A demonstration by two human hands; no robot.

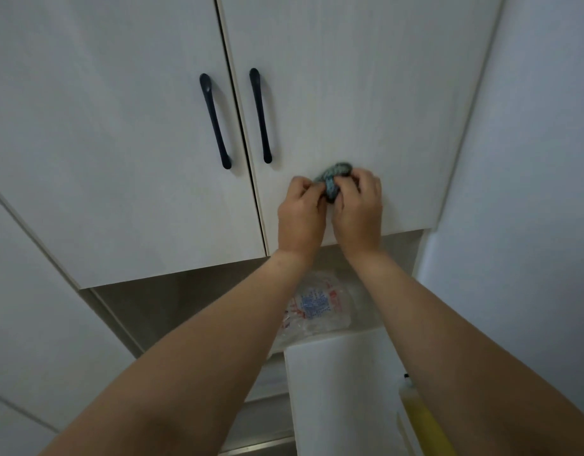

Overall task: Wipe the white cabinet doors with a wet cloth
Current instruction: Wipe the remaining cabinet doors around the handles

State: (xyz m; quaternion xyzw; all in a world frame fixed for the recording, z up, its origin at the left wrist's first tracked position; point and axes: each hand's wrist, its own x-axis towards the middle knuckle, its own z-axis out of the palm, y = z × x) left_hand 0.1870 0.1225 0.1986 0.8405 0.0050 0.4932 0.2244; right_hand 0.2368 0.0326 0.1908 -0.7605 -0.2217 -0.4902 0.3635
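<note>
Down by the person's right arm stands a yellow bottle (pixel 422 419), and a plastic bag (pixel 317 311) lies in the open shelf below the cabinet. Above it, both hands grip the grey cloth (pixel 335 179): the left hand (pixel 302 215) and right hand (pixel 359 212) bunch it together, probably to fold it again. It is against the lower part of the right door (pixel 366 93). Beyond, the left door (pixel 113 126) and the two dark handles (pixel 215 121) offer wide free surface for wiping.

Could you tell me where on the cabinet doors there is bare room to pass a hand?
Free: the right door between its black handle and the wall, above the hands. Crowded: low down, where left hand and right hand grip the cloth.
</note>
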